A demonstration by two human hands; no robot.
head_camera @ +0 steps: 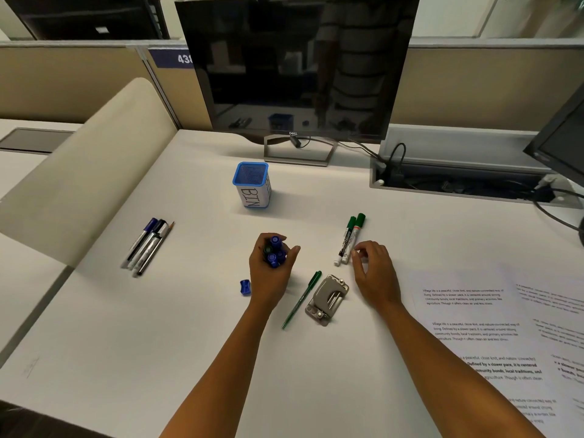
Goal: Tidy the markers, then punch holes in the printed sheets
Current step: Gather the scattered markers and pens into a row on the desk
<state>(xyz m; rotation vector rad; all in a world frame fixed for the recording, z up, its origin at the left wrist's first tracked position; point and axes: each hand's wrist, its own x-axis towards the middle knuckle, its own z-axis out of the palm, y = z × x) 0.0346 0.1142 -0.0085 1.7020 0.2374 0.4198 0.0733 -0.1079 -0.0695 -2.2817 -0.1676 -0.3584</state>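
We see a bundle of blue-capped markers (274,251) held upright mid-desk, our left hand (268,273) curled around it. Our right hand (374,273), fingertips bent, touches two green-capped markers (349,240) lying side by side. A grey hole punch (327,299) sits between our wrists; printed sheets (474,320) lie right, a blue bin (252,184) behind.

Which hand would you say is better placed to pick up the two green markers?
The right hand: its fingertips are beside the green markers, while the left hand already grips a bundle of markers.
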